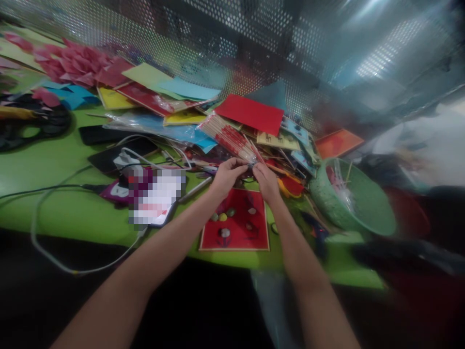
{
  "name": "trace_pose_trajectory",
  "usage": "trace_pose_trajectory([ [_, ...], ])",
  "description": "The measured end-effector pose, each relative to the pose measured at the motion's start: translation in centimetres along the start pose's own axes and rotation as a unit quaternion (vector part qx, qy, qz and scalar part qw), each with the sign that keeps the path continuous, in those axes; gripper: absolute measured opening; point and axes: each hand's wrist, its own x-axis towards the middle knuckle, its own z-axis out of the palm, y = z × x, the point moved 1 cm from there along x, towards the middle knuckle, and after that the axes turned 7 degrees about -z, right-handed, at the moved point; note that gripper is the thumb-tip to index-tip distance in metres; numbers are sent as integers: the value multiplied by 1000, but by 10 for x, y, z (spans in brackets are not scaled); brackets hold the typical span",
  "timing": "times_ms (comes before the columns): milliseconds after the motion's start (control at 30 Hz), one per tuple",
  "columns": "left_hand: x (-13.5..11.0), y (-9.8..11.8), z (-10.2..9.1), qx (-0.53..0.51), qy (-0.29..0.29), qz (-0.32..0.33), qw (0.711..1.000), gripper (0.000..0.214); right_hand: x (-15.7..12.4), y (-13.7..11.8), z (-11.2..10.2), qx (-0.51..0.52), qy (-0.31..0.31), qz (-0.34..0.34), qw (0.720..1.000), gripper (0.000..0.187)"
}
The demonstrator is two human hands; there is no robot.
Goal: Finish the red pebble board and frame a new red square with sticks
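Left hand (227,175) and right hand (266,180) both pinch one stick packet (228,137), one red card (238,235) sitting at their 6 o'clock.

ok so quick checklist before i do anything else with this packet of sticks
1. Grip: ok. Left hand and right hand both pinch the near end of the packet of sticks.
2. Packet open: cannot tell, too blurred.
3. Red card: ok, flat on the table under the hands, small stones on it.
4. Green bowl: ok, close on the right.
5. White cable: not ok, it loops over the front edge.
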Motion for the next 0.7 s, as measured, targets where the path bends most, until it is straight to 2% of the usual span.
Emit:
trace_pose_trajectory([
  [333, 0, -1, 0, 16, 4, 9, 1000, 13, 1, -2, 3, -79, -48, -56, 994, 28],
  [533, 1, -3, -1, 4, -3, -14, 1000, 16, 1, -2, 3, -85, -33, -63, 994, 26],
  [700, 0, 0, 0, -38, -17, -37, 998, 20, 0, 0, 2, -45, -14, -42, 998, 22],
])
